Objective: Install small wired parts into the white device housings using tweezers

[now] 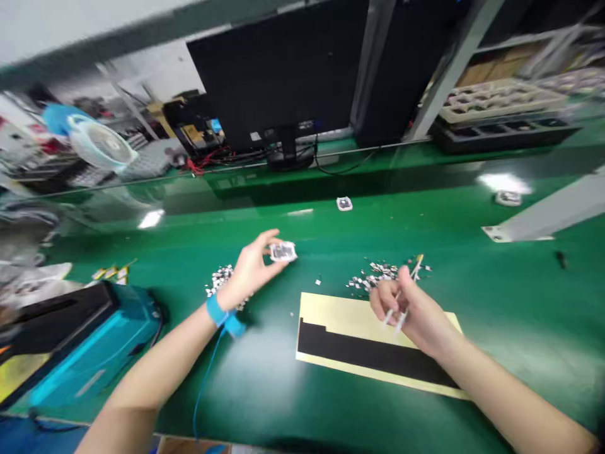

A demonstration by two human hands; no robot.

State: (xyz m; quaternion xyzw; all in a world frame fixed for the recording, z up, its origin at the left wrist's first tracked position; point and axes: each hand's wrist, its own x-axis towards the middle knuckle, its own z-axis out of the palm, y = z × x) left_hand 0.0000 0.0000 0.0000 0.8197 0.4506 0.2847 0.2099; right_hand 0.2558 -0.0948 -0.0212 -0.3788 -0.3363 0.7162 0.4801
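Between the thumb and fingers of my left hand (pixel 253 268) is a small white-framed part with a grey patterned face (pixel 283 251). A blue wrist strap (pixel 216 310) with a cord circles that wrist. My right hand (pixel 416 309) is closed around a pair of tweezers (pixel 401 320), whose far end shows beyond the knuckles near a scattered pile of tiny black and white pieces (pixel 378 272). Below that hand lies a cream sheet with a black strip (pixel 350 337), partly covered by the forearm. Another heap of small white pieces (pixel 220 277) sits beside my left wrist, partly hidden by it.
White-framed parts rest farther back (pixel 345 203) and at right (pixel 508 198). A metal bracket leg (pixel 558 211) stands on the green bench at right. A teal-and-black case (pixel 99 353) occupies the left. Behind are a monitor (pixel 283 75), a fan (pixel 101 142) and trays (pixel 503 135).
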